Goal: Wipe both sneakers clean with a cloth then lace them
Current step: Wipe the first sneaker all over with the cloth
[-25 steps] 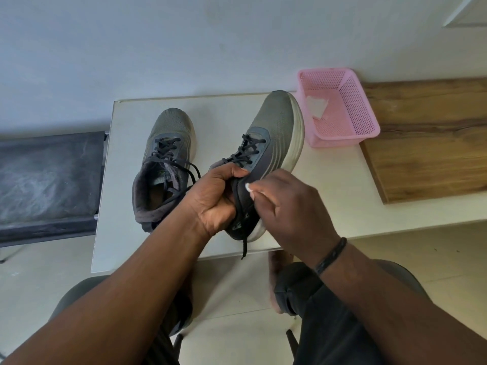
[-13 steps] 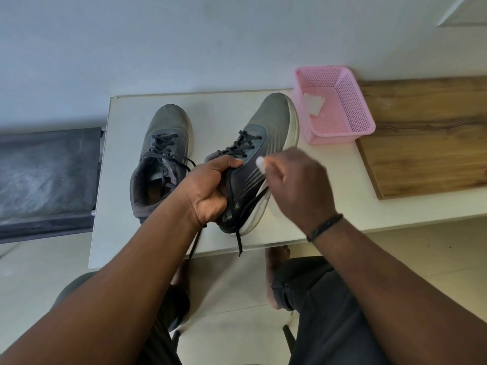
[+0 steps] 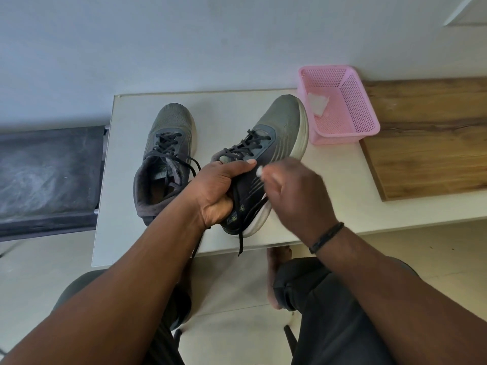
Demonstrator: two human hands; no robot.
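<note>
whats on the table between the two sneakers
In the head view, mostly bare table top lies between the left sneaker and the held sneaker; nearer the person, loose black laces cross it.

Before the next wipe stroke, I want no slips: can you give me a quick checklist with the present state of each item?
1. Left hand grips the right sneaker at its collar: ok.
2. White cloth in the right hand, against the sneaker's side: ok.
3. Sneaker tilted, outer side exposed: ok.
4. Loose lace end hangs past the table edge, off the wiped area: ok.
5. Left sneaker stands apart on the table: ok.
6. Side already clean: cannot tell.
</note>
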